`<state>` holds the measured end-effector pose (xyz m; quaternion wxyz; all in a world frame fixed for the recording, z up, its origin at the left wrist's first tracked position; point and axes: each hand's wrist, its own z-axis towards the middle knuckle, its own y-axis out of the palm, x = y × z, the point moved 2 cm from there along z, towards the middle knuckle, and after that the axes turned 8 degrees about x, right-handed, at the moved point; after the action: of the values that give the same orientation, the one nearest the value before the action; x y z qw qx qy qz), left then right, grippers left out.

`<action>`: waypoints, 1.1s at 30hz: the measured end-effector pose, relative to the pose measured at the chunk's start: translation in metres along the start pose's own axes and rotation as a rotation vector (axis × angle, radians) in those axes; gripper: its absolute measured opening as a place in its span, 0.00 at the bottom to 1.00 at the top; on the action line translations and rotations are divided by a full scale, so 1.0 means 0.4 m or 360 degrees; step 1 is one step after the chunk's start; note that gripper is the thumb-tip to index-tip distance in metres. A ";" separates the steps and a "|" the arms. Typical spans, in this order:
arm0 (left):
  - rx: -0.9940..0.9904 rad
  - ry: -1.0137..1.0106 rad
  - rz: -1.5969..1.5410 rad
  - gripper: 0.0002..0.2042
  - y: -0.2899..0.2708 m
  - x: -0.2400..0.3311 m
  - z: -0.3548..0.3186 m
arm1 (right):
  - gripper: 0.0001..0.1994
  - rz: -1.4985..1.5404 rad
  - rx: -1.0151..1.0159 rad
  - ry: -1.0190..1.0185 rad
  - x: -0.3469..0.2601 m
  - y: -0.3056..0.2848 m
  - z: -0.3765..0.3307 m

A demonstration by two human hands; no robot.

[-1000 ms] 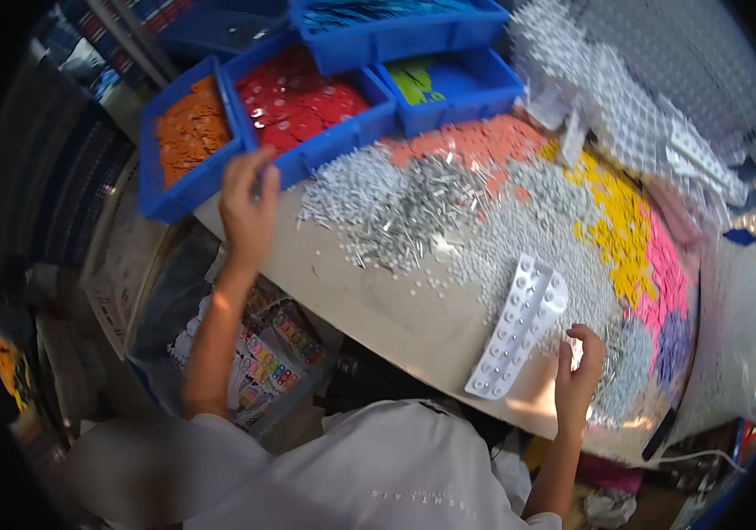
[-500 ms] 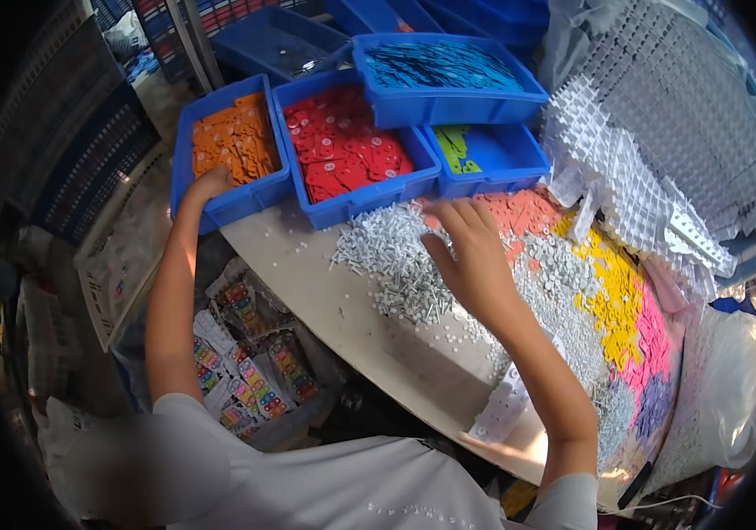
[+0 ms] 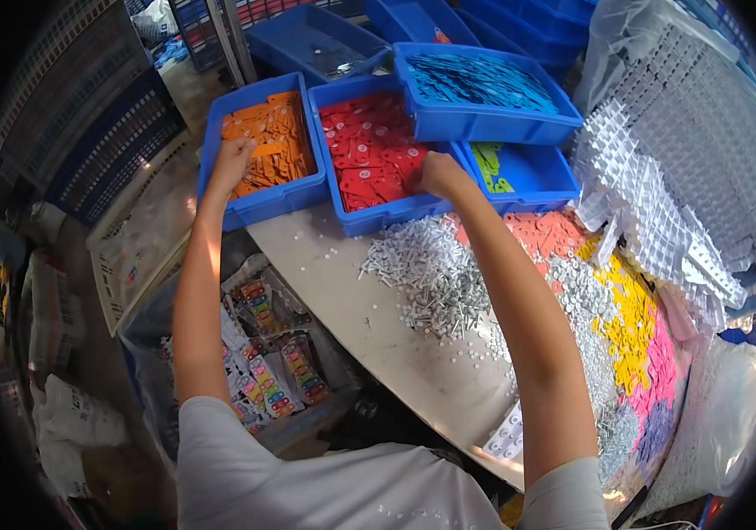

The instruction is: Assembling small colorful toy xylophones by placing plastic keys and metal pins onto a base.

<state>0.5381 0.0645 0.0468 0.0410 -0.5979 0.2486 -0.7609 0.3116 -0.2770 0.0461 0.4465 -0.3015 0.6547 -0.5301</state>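
Note:
My left hand (image 3: 233,164) is in the left blue bin (image 3: 283,193), which is filled with flat orange plastic pieces (image 3: 285,124). Its fingers are closed, and one orange piece (image 3: 267,150) sticks out at the fingertips. Over the right side of the middle blue bin (image 3: 362,223), my right hand (image 3: 445,175) is curled with the fingertips turned down towards flat red plastic pieces (image 3: 365,155). What the right fingers hold, if anything, is hidden behind the hand.
A bin of blue strips (image 3: 484,84) rests partly over a bin with green pieces (image 3: 491,168). Silvery screw-like parts (image 3: 431,274) lie heaped on the table (image 3: 307,265), beside coral, yellow (image 3: 625,327), pink and purple pieces. White gridded strips (image 3: 634,185) are stacked at right.
My left hand has moved deeper into the orange bin. My right hand has gone from above the metal parts up to the red bin, its fingers now curled. The view has shifted slightly.

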 end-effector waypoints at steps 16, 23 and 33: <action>0.0626 0.0480 0.0176 0.12 -0.034 -0.024 0.045 | 0.08 0.2550 0.0059 0.0160 0.016 -0.185 -0.312; 0.0646 0.0446 -0.0490 0.14 0.012 0.115 -0.131 | 0.18 0.2438 0.0280 0.0467 0.119 -0.192 -0.712; -0.0515 -0.0061 -0.1060 0.17 0.358 0.390 -0.696 | 0.12 0.1863 0.1093 0.0925 0.299 -0.226 -1.134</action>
<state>0.2015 -0.0250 0.0797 -0.2992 -0.6589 0.1567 -0.6721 -0.1559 -0.2113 0.1194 0.5342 0.4065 0.5974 -0.4387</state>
